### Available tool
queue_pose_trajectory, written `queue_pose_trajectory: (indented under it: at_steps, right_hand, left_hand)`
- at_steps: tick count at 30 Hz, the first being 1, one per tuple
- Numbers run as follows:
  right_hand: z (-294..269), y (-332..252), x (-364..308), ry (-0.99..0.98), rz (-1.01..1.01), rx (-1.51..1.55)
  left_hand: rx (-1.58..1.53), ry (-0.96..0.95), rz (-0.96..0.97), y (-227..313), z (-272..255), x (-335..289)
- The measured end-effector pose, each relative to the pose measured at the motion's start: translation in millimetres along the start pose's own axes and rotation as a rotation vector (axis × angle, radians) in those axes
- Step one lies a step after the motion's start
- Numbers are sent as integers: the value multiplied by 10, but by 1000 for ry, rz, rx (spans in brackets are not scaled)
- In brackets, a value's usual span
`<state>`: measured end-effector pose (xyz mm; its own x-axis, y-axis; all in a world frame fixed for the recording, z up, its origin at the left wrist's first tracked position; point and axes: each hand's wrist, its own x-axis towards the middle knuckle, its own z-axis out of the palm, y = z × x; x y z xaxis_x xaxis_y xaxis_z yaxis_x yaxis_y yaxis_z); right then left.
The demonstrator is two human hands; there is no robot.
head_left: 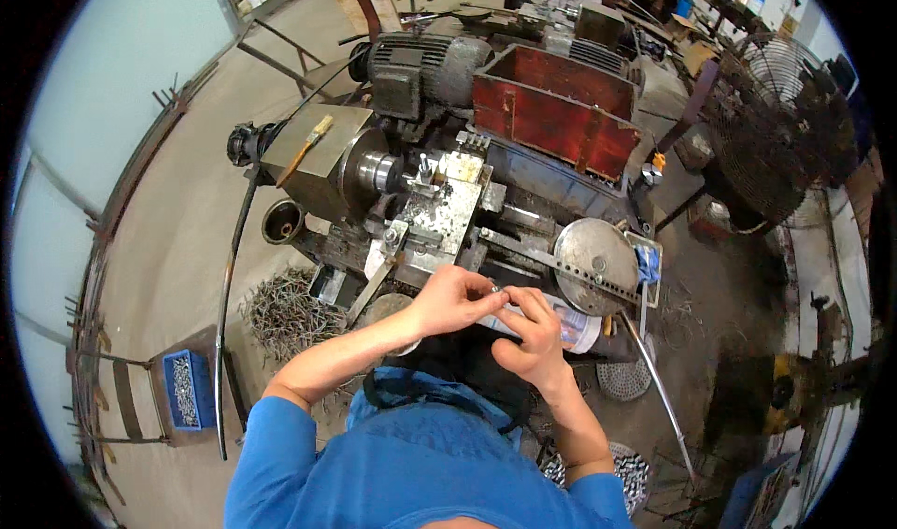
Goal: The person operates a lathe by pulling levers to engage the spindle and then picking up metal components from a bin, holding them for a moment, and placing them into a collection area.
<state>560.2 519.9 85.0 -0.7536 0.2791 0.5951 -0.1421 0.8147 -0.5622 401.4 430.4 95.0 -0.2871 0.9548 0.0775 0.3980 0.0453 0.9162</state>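
My left hand [453,302] and my right hand [534,335] meet fingertip to fingertip in front of the lathe [444,213]. Between them shows a bit of a small metal part [496,288]; the fingers cover most of it, so its exact kind cannot be told. Thumb and fingers of the left hand pinch it, and the right hand's fingertips close on it from the other side. Just beyond lies a flat metal bar with a row of holes [551,264]. A white tub [581,331] sits partly behind the right hand.
A red box [556,108] and an electric motor [420,73] stand behind the lathe. A brush [306,150] lies on the headstock. Metal shavings [291,314] heap at the left, near a blue bin of small parts [187,391]. A large fan [775,127] stands right; a long lever [659,393] slants down.
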Motion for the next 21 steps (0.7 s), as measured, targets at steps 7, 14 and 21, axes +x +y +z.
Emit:
queue_pose_trajectory:
  at_steps: [7,14,21]
  right_hand:
    - [-211,299,-111,24,32,26]
    - [-312,231,-50,-10,13,-16]
    - [-62,-68,192,-134,-16,-9]
  left_hand:
    - [114,-157,-103,128,159,274]
    - [120,-107,25,74,225,262]
    - [170,-143,170,-5,-311,-83]
